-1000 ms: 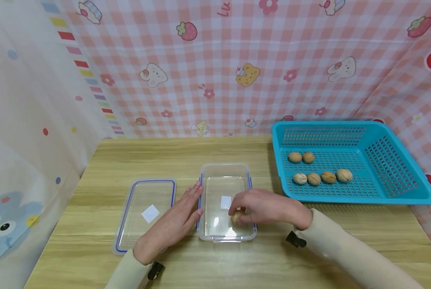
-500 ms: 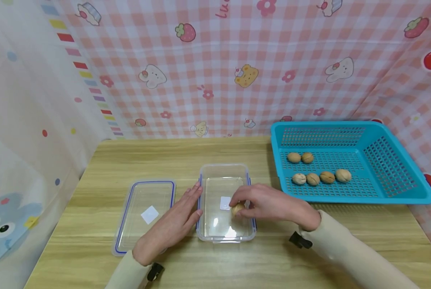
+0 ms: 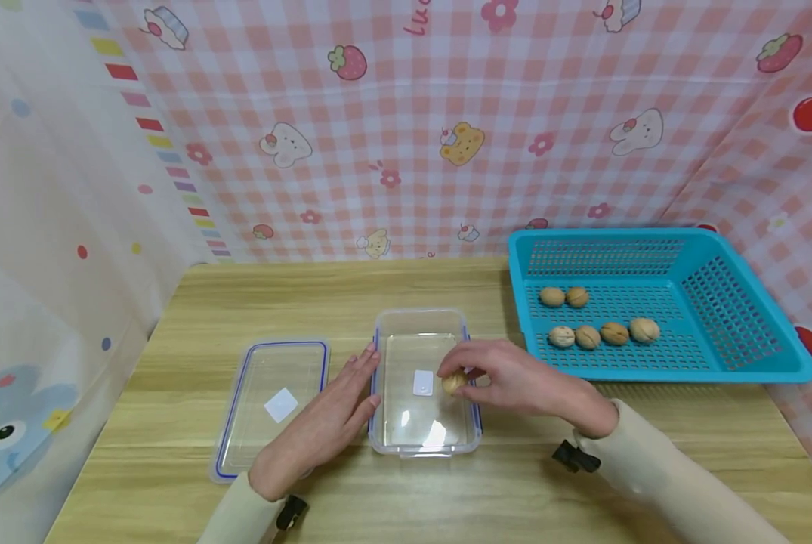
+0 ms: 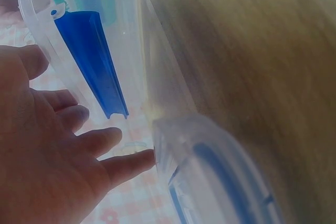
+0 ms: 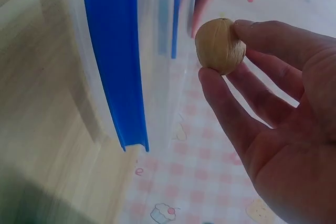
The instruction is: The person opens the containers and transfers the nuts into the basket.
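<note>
A walnut is pinched between the thumb and fingertips of my right hand, over the right side of a clear plastic box. In the right wrist view the walnut shows above the box rim, beside a blue side latch. My left hand lies with straight fingers along the box's left wall, fingertips at the rim. The left wrist view shows its fingers spread near another blue latch. A white square label shows on the box floor.
Left of the box lies its clear lid with a blue seal, partly under the left hand. A turquoise basket at the back right holds several walnuts in two rows. A pink checked curtain hangs behind the wooden table.
My right hand has lifted the walnut from low in the box, moving it up and slightly right toward the right wall. The left hand has stayed in place.
</note>
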